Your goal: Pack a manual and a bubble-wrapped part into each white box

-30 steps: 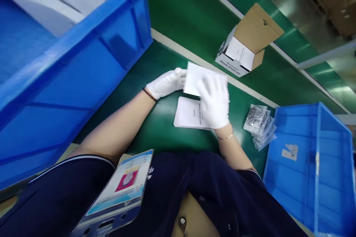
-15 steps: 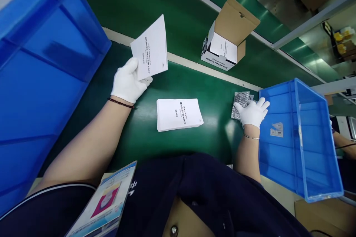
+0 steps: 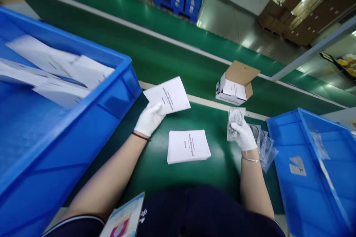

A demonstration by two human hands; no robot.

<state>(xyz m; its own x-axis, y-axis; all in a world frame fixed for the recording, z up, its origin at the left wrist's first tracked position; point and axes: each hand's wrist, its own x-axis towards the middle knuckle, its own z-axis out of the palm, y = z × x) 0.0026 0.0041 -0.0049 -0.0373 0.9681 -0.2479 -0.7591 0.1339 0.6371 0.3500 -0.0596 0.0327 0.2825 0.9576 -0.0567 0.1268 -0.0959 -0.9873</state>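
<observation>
My left hand (image 3: 150,119), in a white glove, grips a white printed booklet (image 3: 170,95) by its lower left corner, above the green bench. A stack of like booklets (image 3: 189,146) lies on the bench between my hands. My gloved right hand (image 3: 244,135) is closed on a clear bubble-wrap packet (image 3: 235,122), held upright; its contents are hard to make out. Several more clear packets (image 3: 265,148) lie fanned out just right of that hand. Beyond it stands an open carton (image 3: 232,98) with its brown lid raised and a booklet showing on top inside.
At the left is a large blue bin (image 3: 91,140) with white papers (image 3: 66,68) in it. Another blue bin (image 3: 294,177) stands at the right, with a clear packet inside. A pale strip (image 3: 207,100) runs along the bench behind the booklets.
My right hand has gone from spread fingers over the packets to holding one packet, raised. My left hand still holds the booklet, now tilted differently. The view has shifted, showing the left bin's inside.
</observation>
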